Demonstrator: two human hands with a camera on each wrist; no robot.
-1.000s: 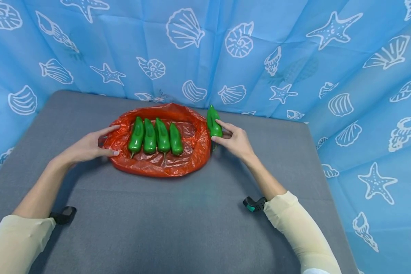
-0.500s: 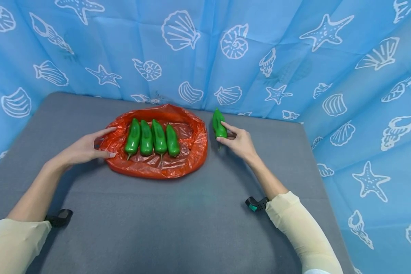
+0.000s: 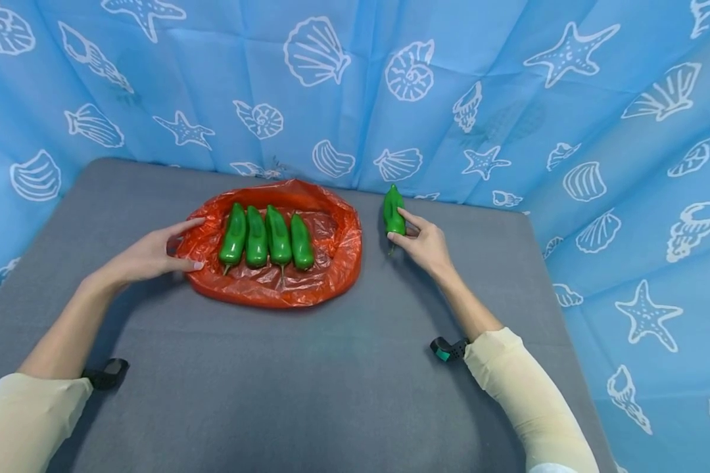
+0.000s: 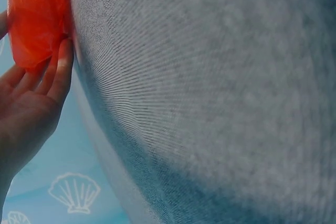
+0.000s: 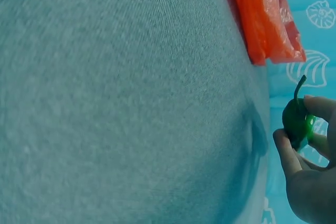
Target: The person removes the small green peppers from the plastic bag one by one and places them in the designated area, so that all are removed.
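While the right hand (image 3: 424,243) pinches a green pepper (image 3: 393,213) between thumb and fingertips, those fingers closed only to the pepper's own width, its stem (image 5: 300,86) pokes out clear of them towards the person; a hold on the flank seems the light way to manage something so smooth and rounded. Whether the pepper touches the cloth under the fingertips, I cannot tell. Well across from it, the left hand (image 3: 148,256) bends thumb and fingers in a wide, loose curve round the near end of a red plastic bag (image 3: 254,295), probably to steady such thin film. Just past those fingers the bag's mouth gapes upward, and four more green peppers (image 3: 233,236) lie inside, side by side and roughly parallel to the held one, perhaps so that none rolls over another. Bare grey tabletop (image 3: 307,381) separates the right fingertips from the bag's rim. Behind both hands, cream sleeves (image 3: 520,387) end short of the wrists; beyond the fingers hangs a blue shell-patterned curtain (image 3: 355,79).
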